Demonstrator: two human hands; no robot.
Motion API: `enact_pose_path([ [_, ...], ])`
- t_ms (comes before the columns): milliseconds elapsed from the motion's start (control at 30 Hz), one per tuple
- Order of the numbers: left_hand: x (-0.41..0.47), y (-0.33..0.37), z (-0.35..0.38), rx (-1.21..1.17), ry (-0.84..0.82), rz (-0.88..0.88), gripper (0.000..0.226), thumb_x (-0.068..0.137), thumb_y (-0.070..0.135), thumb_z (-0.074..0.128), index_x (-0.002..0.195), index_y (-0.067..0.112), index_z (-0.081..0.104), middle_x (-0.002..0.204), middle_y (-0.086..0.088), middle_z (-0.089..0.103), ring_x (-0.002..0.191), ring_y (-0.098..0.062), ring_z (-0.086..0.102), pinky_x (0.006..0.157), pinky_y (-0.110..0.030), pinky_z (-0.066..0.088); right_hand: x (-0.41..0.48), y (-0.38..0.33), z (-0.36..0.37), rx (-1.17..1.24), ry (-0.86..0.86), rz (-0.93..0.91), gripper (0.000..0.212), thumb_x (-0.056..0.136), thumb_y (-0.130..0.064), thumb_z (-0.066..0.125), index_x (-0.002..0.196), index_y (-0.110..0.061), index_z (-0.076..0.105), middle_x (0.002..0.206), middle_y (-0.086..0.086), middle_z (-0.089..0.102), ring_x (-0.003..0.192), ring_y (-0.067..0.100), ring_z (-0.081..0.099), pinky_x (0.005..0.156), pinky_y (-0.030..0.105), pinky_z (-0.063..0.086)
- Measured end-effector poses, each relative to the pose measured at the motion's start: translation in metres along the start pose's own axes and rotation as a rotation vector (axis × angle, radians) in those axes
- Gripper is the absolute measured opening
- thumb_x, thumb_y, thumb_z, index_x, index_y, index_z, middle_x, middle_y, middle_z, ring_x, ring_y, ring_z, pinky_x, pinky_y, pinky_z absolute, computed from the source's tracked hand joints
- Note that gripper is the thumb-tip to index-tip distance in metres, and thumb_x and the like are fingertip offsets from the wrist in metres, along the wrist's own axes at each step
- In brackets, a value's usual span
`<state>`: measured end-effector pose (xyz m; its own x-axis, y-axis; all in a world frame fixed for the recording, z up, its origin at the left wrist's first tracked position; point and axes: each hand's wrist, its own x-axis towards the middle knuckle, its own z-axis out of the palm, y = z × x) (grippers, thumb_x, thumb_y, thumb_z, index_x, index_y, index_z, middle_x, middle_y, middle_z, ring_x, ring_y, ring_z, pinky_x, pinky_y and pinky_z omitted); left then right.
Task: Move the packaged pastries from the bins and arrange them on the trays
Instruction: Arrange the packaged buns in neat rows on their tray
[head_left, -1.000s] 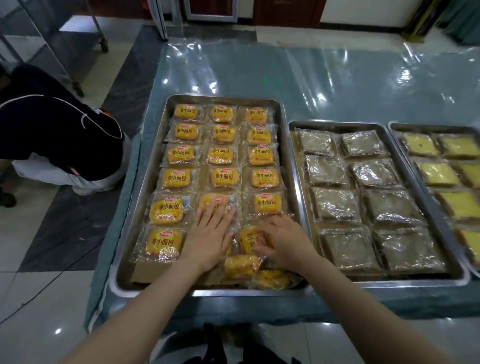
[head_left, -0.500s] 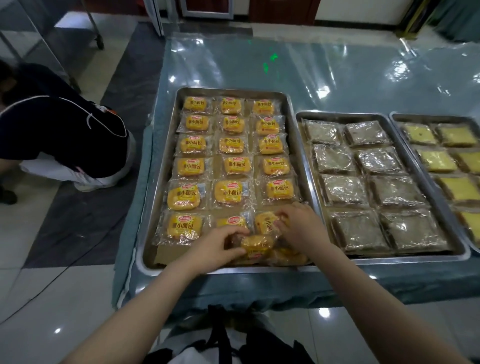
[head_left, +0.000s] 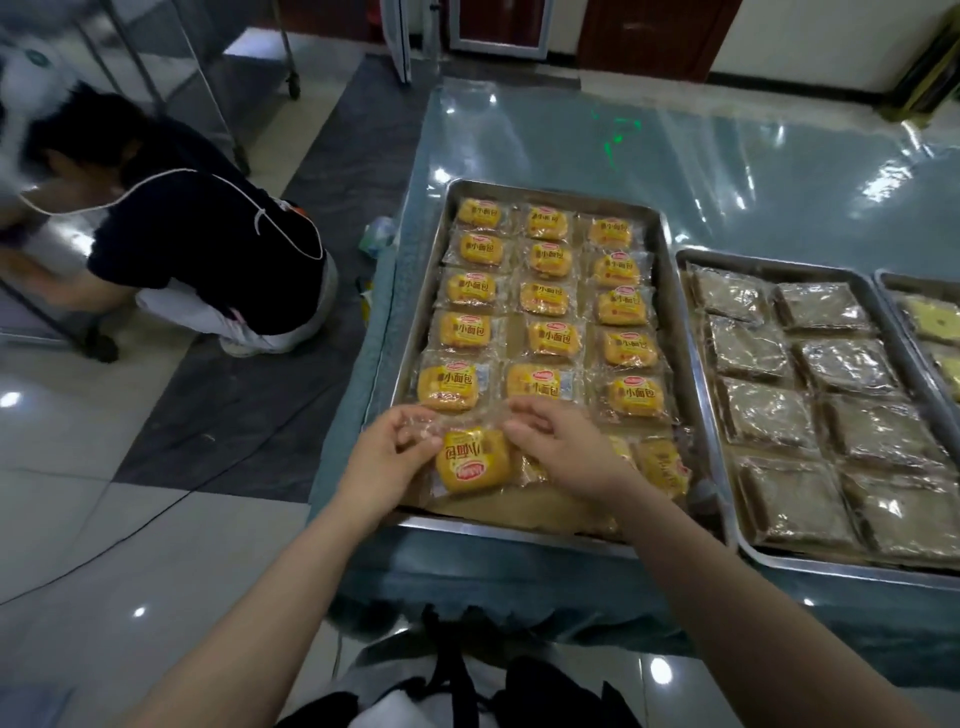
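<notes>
A steel tray (head_left: 415, 332) on the table holds rows of yellow packaged pastries (head_left: 553, 338) in three columns. At the tray's near left corner lies one yellow pastry packet (head_left: 470, 462), turned upside down to me. My left hand (head_left: 387, 457) pinches its clear wrapper at the left edge. My right hand (head_left: 563, 447) holds the wrapper's right edge with curled fingers. More yellow packets (head_left: 660, 465) lie loose at the near right of this tray, partly hidden by my right hand.
A second steel tray (head_left: 691, 312) with brown wrapped pastries (head_left: 763, 415) stands to the right, and a third tray (head_left: 883, 283) with pale yellow ones at the far right. A person (head_left: 202, 249) crouches on the floor left of the plastic-covered table (head_left: 675, 156), beside a metal rack.
Both hands moved left from the tray's near middle to its near left corner, bringing one yellow packet there. The camera view shifted left and the crouching person leaned further down.
</notes>
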<state>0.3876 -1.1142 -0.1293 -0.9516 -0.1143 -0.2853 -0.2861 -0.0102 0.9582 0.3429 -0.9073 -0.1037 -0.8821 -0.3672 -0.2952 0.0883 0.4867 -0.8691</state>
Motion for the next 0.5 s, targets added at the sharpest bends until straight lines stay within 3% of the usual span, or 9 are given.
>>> enact_pose_path([
  [100, -0.005, -0.005, -0.012, -0.052, 0.015, -0.003, 0.022, 0.086, -0.001, 0.061, 0.103, 0.013, 0.058, 0.081, -0.005, 0.073, 0.080, -0.014, 0.068, 0.067, -0.021, 0.052, 0.009, -0.006, 0.017, 0.084, 0.017, 0.030, 0.011, 0.086, -0.022, 0.067, 0.096, -0.025, 0.065, 0.090, -0.011, 0.070, 0.084, 0.001, 0.066, 0.070, 0.022, 0.056],
  [200, -0.008, -0.006, -0.020, -0.079, 0.052, 0.001, 0.018, 0.087, -0.001, 0.060, 0.099, 0.012, 0.059, 0.081, -0.004, 0.073, 0.079, -0.016, 0.069, 0.066, -0.024, 0.053, 0.015, -0.005, 0.030, 0.205, 0.076, 0.078, 0.010, 0.086, -0.020, 0.067, 0.095, -0.023, 0.065, 0.092, -0.006, 0.072, 0.086, 0.008, 0.068, 0.072, 0.025, 0.057],
  [367, -0.008, -0.007, -0.033, -0.126, 0.170, -0.032, 0.014, 0.087, 0.004, 0.062, 0.096, 0.013, 0.056, 0.089, -0.013, 0.070, 0.083, -0.022, 0.068, 0.070, -0.033, 0.057, 0.018, -0.005, 0.037, 0.331, -0.135, 0.191, 0.041, 0.078, -0.025, 0.075, 0.114, -0.020, 0.054, 0.101, 0.005, 0.071, 0.084, 0.015, 0.070, 0.068, 0.025, 0.056],
  [433, -0.007, -0.006, -0.033, -0.088, 0.115, -0.031, 0.018, 0.084, 0.003, 0.066, 0.097, 0.012, 0.056, 0.088, -0.014, 0.066, 0.080, -0.020, 0.066, 0.073, -0.032, 0.057, 0.022, -0.008, 0.040, 0.416, -0.076, 0.210, 0.038, 0.076, -0.016, 0.075, 0.109, -0.013, 0.056, 0.101, 0.007, 0.071, 0.082, 0.015, 0.070, 0.068, 0.024, 0.055],
  [500, -0.007, -0.009, -0.031, 0.037, 0.080, 0.012, 0.023, 0.081, 0.003, 0.069, 0.095, 0.016, 0.057, 0.089, -0.006, 0.068, 0.077, -0.010, 0.066, 0.073, -0.023, 0.054, 0.029, -0.012, 0.040, 0.645, 0.052, 0.241, 0.028, 0.079, -0.008, 0.070, 0.102, -0.007, 0.056, 0.106, 0.010, 0.069, 0.091, 0.020, 0.069, 0.080, 0.033, 0.056],
])
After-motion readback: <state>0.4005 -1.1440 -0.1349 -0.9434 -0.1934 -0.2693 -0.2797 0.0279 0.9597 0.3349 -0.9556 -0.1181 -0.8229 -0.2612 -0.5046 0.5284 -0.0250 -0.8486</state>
